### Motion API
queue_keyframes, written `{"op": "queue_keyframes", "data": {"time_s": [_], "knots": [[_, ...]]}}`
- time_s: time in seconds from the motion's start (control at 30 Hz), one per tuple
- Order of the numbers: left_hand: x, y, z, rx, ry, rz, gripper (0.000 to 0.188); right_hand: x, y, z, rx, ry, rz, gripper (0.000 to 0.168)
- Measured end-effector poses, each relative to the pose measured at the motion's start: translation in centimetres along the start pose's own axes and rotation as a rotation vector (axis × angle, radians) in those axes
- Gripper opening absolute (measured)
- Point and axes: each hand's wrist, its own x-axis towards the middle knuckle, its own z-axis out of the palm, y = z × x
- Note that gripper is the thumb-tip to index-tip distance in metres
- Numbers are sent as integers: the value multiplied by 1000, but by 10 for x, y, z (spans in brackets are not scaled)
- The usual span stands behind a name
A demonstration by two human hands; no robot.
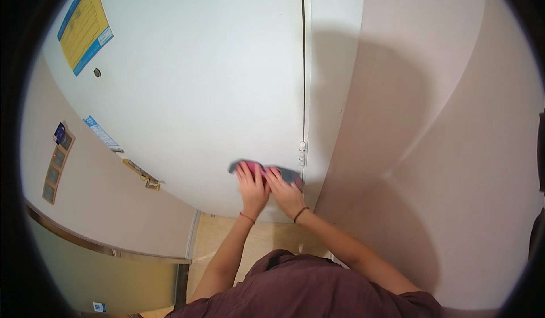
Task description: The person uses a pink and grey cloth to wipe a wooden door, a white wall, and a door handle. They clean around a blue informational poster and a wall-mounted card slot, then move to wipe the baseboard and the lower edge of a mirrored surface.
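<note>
A grey and pink cloth [286, 174] lies spread against a white door [204, 83], low on its right side by the hinge edge. My left hand [254, 193] presses on the pink part with its fingers pointing up the door. Close beside it, my right hand [288, 195] holds the grey right part, which reaches the gap at the door frame. The fingertips of the two hands nearly meet. Both palms hide some of the cloth, and its edges are slightly blurred. Just above the right end of the cloth is a white hinge [302, 152].
A brass door handle [149, 181] juts out at the door's left edge, under a blue and white sticker [101, 130]. Higher up are a peephole [97, 72] and a yellow poster [85, 30]. A switch panel [54, 174] is on the left wall; a beige wall [374, 118] adjoins the frame at right.
</note>
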Motion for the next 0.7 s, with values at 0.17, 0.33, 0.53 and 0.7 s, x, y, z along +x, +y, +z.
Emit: {"op": "queue_keyframes", "data": {"time_s": [0.17, 0.33, 0.53, 0.7], "knots": [[-11, 16, -12, -34, -68, -2, 55, -44, 4, 4, 8, 142, 182, 51], [114, 64, -58, -56, 135, 288, 50, -24, 30, -51, -16, 417, 92, 40], [131, 69, -22, 34, 304, 483, 45, -21, 38, -63, 103, 460, 15, 38], [67, 17, 12, -87, 181, 473, 47, -26, 38, -58, 259, 504, 95, 29]]}}
